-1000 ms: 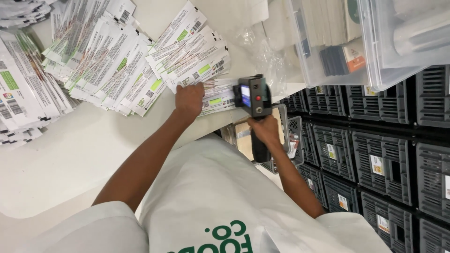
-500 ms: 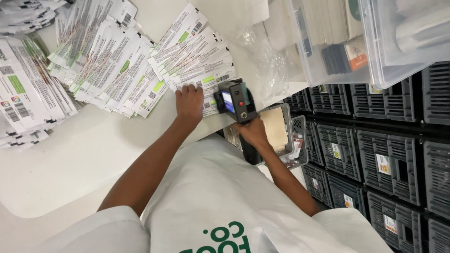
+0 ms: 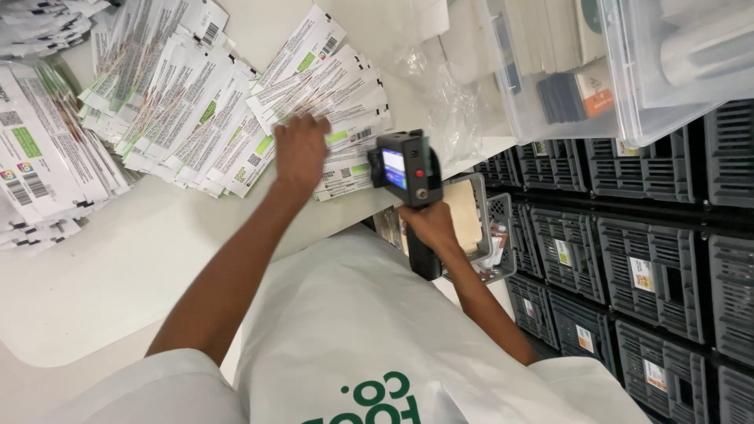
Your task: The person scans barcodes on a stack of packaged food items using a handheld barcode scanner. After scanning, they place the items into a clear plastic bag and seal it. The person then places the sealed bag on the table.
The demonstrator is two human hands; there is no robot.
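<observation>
My left hand lies flat on a fan of white printed packets with green patches, spread on the white table. My right hand grips the black handle of a handheld scanner-like device with a small lit screen and a red button. The device's head is at the table edge, beside the lowest packets. I wear a white top with green lettering.
More stacks of printed packets cover the left and back of the table. Crumpled clear plastic lies at the table's right end. Clear storage bins sit top right; grey slotted crates on shelves fill the right side.
My left hand has slid up and left onto the fanned packets. The handheld device has moved left toward the packets at the table edge.
</observation>
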